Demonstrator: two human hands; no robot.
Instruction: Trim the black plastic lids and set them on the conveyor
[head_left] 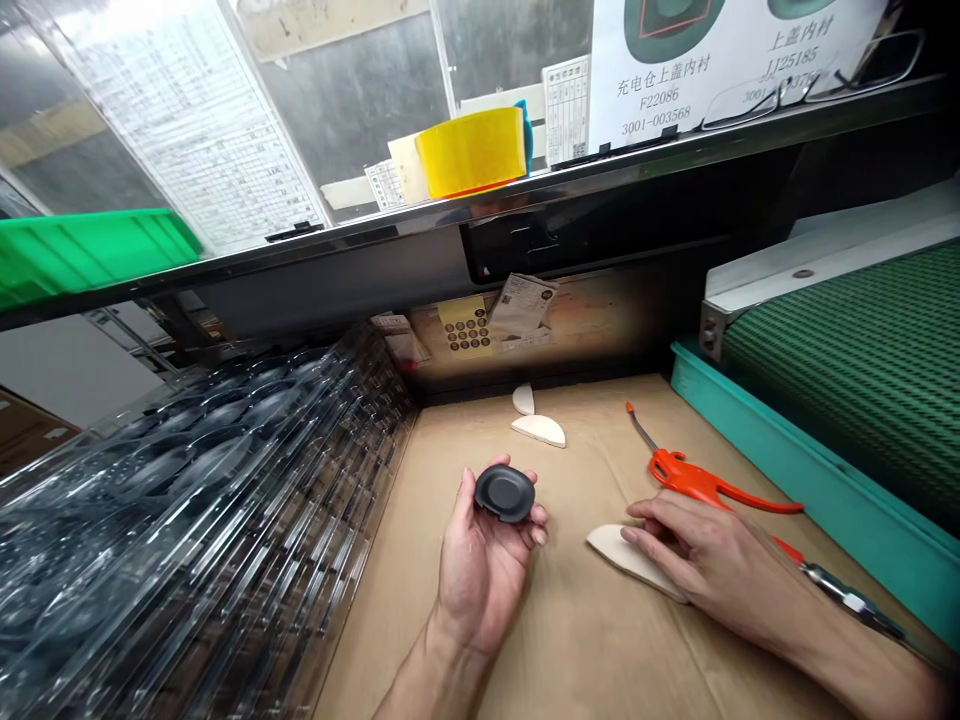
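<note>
My left hand [487, 560] is palm up, with its fingers curled round a small black rounded-square plastic cover [505, 492]. A shallow recess in the cover faces up. My right hand [701, 550] is lowered over a cream half-round pad [611, 540] on the cardboard. Its thumb rests against the pad and the fingers bend over its far edge, partly hiding it. Just beyond those fingers lies an orange air blow gun [694, 482], its nozzle pointing away. Two smaller cream pieces, a half-round pad [540, 431] and another pad [524, 400], lie farther back.
Stacked clear plastic trays [300, 500] with round pockets rise on the left. A green conveyor belt [862, 370] with a teal tray [787, 450] beneath it borders the right. Above the cardboard work surface [585, 650], a shelf carries a yellow tape roll [472, 150], a green bin [97, 250] and glasses [750, 105].
</note>
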